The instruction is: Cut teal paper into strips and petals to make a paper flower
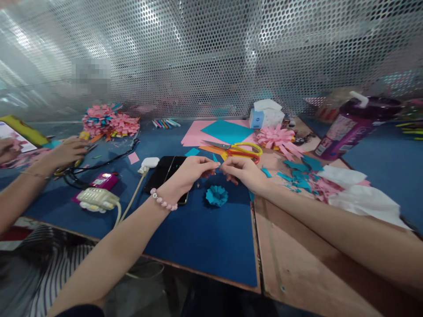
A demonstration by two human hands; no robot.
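Both my hands meet over the blue tabletop [228, 246], fingertips almost touching. My left hand [194, 171], below a pink bead bracelet [161, 200], is pinched closed. My right hand [244, 172] has its thumb and fingers pressed together too. Whatever lies between the fingertips is too small to make out. Just under them sits a blue paper flower [216, 195] with a ruffled edge. Scissors [246, 149] with yellow and orange handles lie behind my fingers. A black phone [158, 174] is partly covered by my left hand and wrist.
Blue and pink paper sheets [228, 130], a tissue pack [266, 115] and a pink paper flower [277, 138] stand behind. Blue scraps [299, 176], white tissue [363, 200] and a purple cup [350, 127] are right. Left are a charger cable [134, 193] and a co-worker's hand [71, 152].
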